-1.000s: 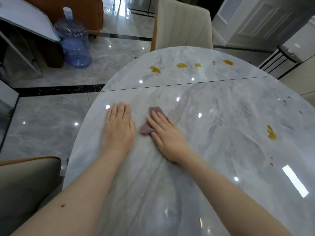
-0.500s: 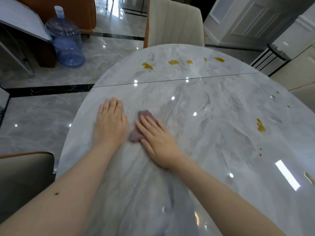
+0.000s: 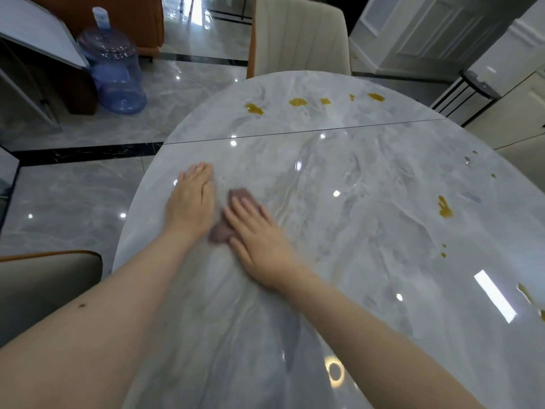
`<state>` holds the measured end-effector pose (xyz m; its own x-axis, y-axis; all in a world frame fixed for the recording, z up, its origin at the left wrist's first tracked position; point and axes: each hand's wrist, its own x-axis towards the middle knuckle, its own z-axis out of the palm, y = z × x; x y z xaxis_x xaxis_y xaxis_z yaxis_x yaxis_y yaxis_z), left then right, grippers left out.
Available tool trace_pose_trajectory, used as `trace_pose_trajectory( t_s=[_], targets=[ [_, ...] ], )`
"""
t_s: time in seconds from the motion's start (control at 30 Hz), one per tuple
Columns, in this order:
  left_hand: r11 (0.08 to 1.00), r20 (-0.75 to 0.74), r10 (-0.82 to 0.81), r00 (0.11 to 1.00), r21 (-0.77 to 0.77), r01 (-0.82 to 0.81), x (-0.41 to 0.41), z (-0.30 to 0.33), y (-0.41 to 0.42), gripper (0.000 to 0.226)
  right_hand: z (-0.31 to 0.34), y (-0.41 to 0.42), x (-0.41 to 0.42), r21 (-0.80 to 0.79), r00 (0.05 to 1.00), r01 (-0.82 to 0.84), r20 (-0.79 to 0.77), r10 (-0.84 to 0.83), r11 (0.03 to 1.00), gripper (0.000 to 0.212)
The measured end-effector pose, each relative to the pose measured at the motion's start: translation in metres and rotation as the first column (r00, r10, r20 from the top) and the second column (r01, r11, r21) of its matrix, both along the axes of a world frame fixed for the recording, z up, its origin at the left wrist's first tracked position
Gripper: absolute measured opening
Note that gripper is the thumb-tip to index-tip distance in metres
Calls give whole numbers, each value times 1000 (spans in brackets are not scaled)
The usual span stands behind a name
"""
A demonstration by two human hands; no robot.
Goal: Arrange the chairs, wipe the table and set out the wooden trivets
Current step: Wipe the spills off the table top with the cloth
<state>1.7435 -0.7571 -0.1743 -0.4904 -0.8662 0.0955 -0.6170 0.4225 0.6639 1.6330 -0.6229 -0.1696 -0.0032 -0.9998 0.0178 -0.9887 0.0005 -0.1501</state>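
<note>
Table wiping could smear the yellow spills if the small cloth, pressed under the flat-fingered right hand beside the flat left hand, soaks through.

No text, label, brand, number or sign can be read anywhere here.
</note>
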Motion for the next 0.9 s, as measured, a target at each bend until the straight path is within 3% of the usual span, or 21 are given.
trace_pose_trajectory(
  t_s=[0.1,0.13,0.2,0.3,0.37,0.47,0.63,0.77,0.9],
  targets=[
    [996,56,-57,997,-64,61,20,6,14,61,2,36,-28,44,994,-108,11,107,993,56],
    [994,99,-33,995,-101,43,37,11,25,59,5,31,-35,32,999,-38,10,38,999,59],
    [992,172,41,984,-126,-19,64,17,54,55,6,3,-42,50,960,279,-6,-279,959,60],
    [984,275,129,953,-152,-90,91,19,103,62,3,-50,-17,63,781,625,-34,-624,778,55],
    [976,320,179,930,-179,-126,102,12,127,62,3,-71,13,71,791,611,-2,-612,789,57],
    [962,305,258,917,-170,-214,118,4,153,60,2,-62,70,61,929,369,13,-371,927,56],
    [967,295,237,925,-161,-197,138,-1,182,57,1,37,104,23,996,84,24,-85,996,57],
    [966,286,234,929,-180,-187,140,-2,184,56,3,80,67,30,984,179,6,-179,983,62],
    [965,250,232,940,-184,-189,140,-1,185,59,3,45,49,52,910,413,-57,-410,909,56]
  ],
)
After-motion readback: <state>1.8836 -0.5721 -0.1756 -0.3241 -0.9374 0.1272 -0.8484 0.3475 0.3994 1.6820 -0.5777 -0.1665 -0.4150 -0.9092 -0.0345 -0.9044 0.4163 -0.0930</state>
